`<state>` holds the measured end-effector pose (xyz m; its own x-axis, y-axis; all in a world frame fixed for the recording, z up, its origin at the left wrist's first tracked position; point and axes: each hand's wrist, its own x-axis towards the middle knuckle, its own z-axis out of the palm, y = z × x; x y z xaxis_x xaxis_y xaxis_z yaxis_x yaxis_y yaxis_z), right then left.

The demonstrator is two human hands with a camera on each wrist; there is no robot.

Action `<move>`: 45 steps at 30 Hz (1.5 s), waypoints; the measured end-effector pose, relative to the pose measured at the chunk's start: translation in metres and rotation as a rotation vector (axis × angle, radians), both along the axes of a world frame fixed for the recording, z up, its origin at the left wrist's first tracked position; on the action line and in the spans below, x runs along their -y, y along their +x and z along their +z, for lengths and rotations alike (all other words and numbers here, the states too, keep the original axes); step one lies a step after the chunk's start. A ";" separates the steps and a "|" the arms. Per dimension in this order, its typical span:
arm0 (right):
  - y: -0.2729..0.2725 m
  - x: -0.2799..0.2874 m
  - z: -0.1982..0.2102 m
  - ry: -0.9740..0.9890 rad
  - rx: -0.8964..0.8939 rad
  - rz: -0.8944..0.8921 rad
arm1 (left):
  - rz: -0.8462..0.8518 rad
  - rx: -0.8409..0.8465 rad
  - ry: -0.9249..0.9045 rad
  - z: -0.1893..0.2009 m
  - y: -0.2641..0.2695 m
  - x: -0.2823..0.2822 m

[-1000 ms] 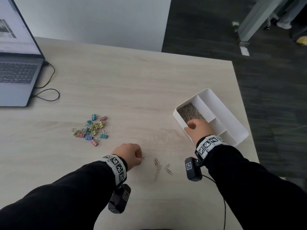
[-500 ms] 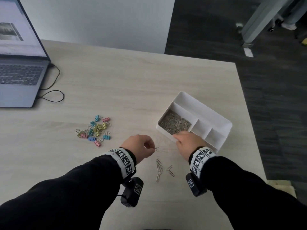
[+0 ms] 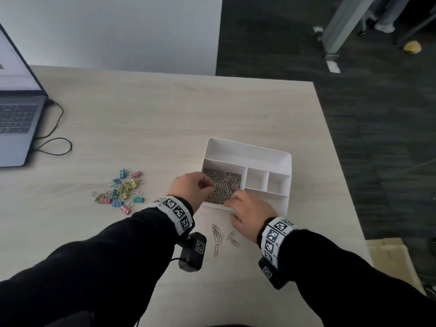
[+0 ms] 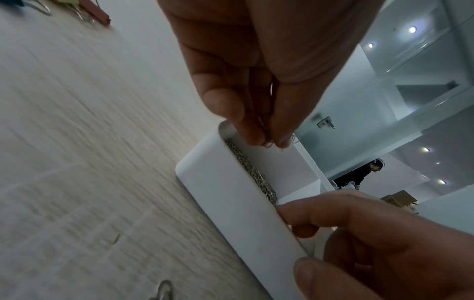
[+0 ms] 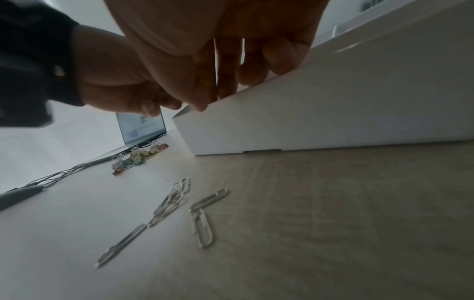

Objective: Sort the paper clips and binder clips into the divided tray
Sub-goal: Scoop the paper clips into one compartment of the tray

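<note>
A white divided tray (image 3: 247, 149) sits mid-table, its near-left compartment full of silver paper clips (image 3: 225, 185). My left hand (image 3: 193, 188) hovers over that compartment's left edge and pinches paper clips (image 4: 266, 142) between thumb and fingers. My right hand (image 3: 250, 214) grips the tray's near wall (image 5: 333, 113), fingers over the rim and thumb outside. Several loose paper clips (image 3: 219, 237) lie on the table just in front of the tray, between my wrists. A pile of coloured binder clips (image 3: 120, 191) lies to the left.
An open laptop (image 3: 16, 123) with a black cable (image 3: 54, 142) stands at the far left. The table's right edge (image 3: 339, 185) runs close past the tray, with dark floor beyond. The tray's long back compartment and two small ones hold nothing.
My right hand has dragged the tray left and turned it square to me. My left hand has carried its pinched clips rightward from the table to above the filled compartment.
</note>
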<state>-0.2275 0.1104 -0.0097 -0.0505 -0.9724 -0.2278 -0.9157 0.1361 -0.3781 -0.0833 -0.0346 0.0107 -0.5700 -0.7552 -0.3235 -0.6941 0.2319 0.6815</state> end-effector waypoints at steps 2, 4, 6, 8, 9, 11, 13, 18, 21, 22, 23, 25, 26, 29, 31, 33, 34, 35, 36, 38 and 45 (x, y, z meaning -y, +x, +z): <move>0.004 -0.008 0.000 -0.042 0.045 0.002 | -0.007 -0.027 0.022 -0.001 -0.001 -0.002; 0.008 -0.016 -0.006 -0.016 0.071 0.033 | -0.063 -0.023 -0.032 -0.001 0.003 -0.006; 0.013 -0.022 -0.012 0.084 0.051 0.046 | -0.142 -0.033 -0.092 -0.004 0.010 -0.012; 0.015 -0.026 -0.016 0.223 0.008 0.014 | -0.248 0.006 -0.092 -0.008 0.018 -0.021; 0.016 -0.029 -0.018 0.272 -0.003 0.004 | -0.302 0.039 -0.083 -0.012 0.021 -0.027; 0.017 -0.033 -0.023 0.318 0.005 -0.007 | -0.403 0.097 -0.061 -0.022 0.026 -0.039; 0.019 -0.037 -0.027 0.315 0.019 -0.032 | -0.479 0.142 -0.059 -0.032 0.028 -0.051; 0.026 -0.043 -0.031 0.309 0.016 -0.108 | -0.593 0.296 -0.146 -0.053 0.029 -0.072; 0.031 -0.048 -0.031 0.324 0.032 -0.142 | -0.618 0.354 -0.185 -0.058 0.030 -0.078; 0.033 -0.049 -0.032 0.327 0.033 -0.148 | -0.615 0.349 -0.187 -0.059 0.031 -0.078; 0.035 -0.049 -0.032 0.329 0.035 -0.148 | -0.608 0.335 -0.183 -0.060 0.032 -0.077; 0.039 -0.048 -0.032 0.333 0.038 -0.129 | -0.581 0.300 -0.164 -0.063 0.033 -0.075; 0.041 -0.047 -0.031 0.339 0.036 -0.116 | -0.566 0.286 -0.152 -0.063 0.034 -0.074; 0.046 -0.042 -0.029 0.353 0.014 -0.087 | -0.535 0.252 -0.126 -0.063 0.036 -0.070; 0.049 -0.039 -0.028 0.346 0.003 -0.092 | -0.520 0.230 -0.120 -0.063 0.038 -0.067; 0.050 -0.037 -0.027 0.326 -0.004 -0.100 | -0.507 0.215 -0.119 -0.064 0.040 -0.066; 0.051 -0.036 -0.027 0.317 -0.007 -0.104 | -0.503 0.214 -0.119 -0.064 0.041 -0.065; 0.052 -0.035 -0.027 0.311 -0.008 -0.105 | -0.500 0.218 -0.118 -0.065 0.042 -0.065; 0.053 -0.035 -0.027 0.306 -0.007 -0.100 | -0.495 0.221 -0.116 -0.065 0.043 -0.064; 0.054 -0.033 -0.027 0.303 -0.015 -0.085 | -0.488 0.222 -0.111 -0.065 0.043 -0.062; 0.053 -0.031 -0.028 0.309 -0.005 -0.119 | -0.495 0.261 -0.123 -0.062 0.038 -0.062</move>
